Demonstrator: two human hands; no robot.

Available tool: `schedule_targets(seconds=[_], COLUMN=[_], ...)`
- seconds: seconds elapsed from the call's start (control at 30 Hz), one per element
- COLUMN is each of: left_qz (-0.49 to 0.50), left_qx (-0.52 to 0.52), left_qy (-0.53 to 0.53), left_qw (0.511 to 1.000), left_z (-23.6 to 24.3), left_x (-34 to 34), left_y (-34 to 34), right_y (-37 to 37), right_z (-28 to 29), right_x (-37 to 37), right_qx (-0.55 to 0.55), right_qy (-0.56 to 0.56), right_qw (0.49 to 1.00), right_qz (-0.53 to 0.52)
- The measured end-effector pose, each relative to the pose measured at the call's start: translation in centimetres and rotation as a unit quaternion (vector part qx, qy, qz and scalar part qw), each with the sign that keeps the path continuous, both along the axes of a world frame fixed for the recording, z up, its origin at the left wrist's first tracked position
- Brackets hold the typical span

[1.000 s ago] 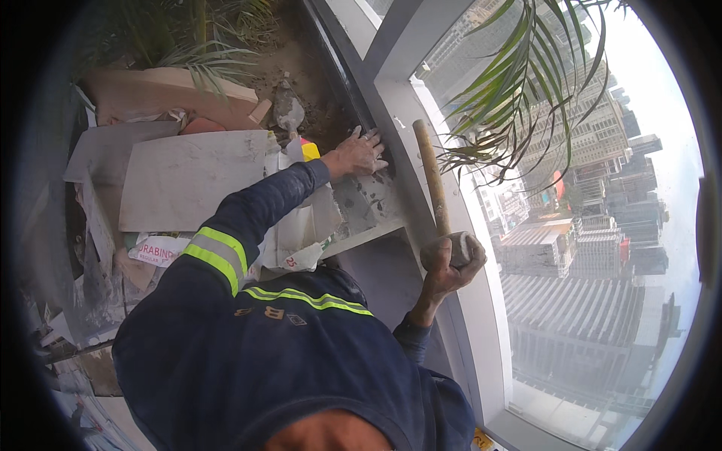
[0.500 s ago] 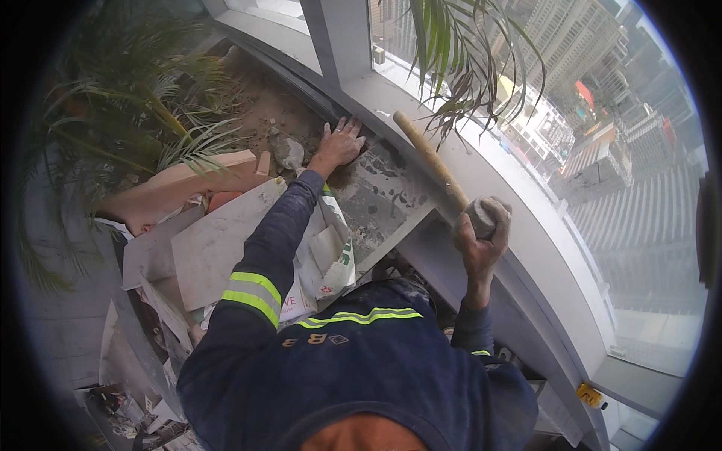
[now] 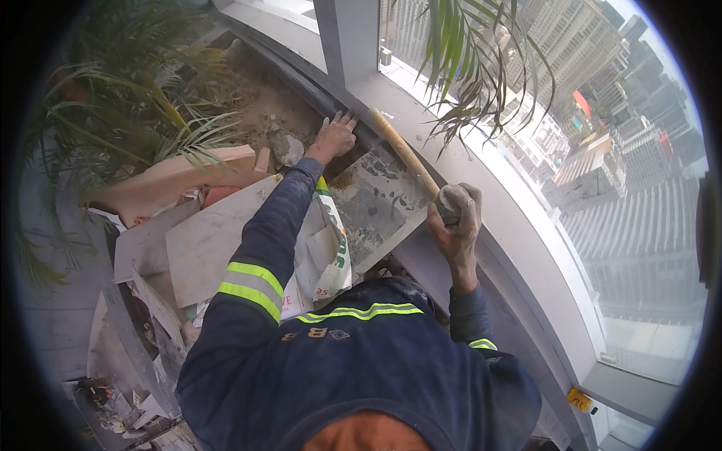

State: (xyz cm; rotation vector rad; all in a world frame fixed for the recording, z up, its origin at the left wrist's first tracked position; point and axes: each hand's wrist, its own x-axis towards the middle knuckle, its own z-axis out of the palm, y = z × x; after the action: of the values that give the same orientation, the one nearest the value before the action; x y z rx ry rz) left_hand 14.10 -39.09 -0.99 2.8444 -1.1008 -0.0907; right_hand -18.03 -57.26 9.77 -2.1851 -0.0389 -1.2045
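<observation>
My right hand [image 3: 456, 225] is closed around the grey, rounded head of a mallet [image 3: 407, 156]. The mallet's wooden handle points away, up to the white window ledge. At the far end of a grey, stained slab [image 3: 380, 188], my left hand [image 3: 335, 140] reaches down to the dark strip [image 3: 301, 94] along the foot of the window frame. Its fingers are partly bent and apart, with the tips at the strip; nothing shows in them. A lump of rubble [image 3: 286, 147] lies in the soil [image 3: 259, 94] just left of that hand.
Palm fronds [image 3: 162, 113] crowd the far left. Broken boards [image 3: 214, 229] and a white-and-green bag [image 3: 335, 252] lie left of me. The curved window ledge [image 3: 519, 203] runs along my right, with a hanging frond [image 3: 481, 68] above and a small yellow object [image 3: 579, 400] near its end.
My right hand has moved left and farther away with the mallet, bringing its handle closer to my left hand. The fingers of my left hand have bent more and drawn slightly left.
</observation>
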Motion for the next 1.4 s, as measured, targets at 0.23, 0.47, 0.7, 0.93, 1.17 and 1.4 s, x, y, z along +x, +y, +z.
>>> schedule_targets(seconds=[0.23,0.47,0.7,0.93,1.17,1.4], left_qz=[0.005,-0.012,-0.005,-0.004,-0.010,-0.002], left_qx=[0.004,-0.011,0.005,-0.001,0.003,0.021], left_qy=[0.005,-0.023,-0.012,-0.014,-0.019,-0.012], left_qw=[1.000,1.000,1.000,1.000,1.000,1.000], left_z=[-0.4,-0.3,-0.7,-0.7,-0.3,-0.9], left_x=[-0.2,0.3,-0.5,0.1,-0.1,-0.4], left_y=[0.0,-0.3,-0.2,-0.2,-0.6,-0.1], right_y=[0.5,0.5,0.4,0.3,0.8,0.8], right_z=[0.6,0.8,0.9,0.9,0.9,0.7], right_x=[-0.2,0.1,-0.4,0.1,-0.7,-0.2], right_qx=[0.018,0.022,0.024,0.015,0.028,0.033], right_qy=[0.073,0.076,0.110,0.105,0.115,0.128], right_qw=[0.997,0.997,0.994,0.994,0.993,0.991], right_qz=[-0.005,-0.011,-0.012,-0.016,-0.002,-0.002])
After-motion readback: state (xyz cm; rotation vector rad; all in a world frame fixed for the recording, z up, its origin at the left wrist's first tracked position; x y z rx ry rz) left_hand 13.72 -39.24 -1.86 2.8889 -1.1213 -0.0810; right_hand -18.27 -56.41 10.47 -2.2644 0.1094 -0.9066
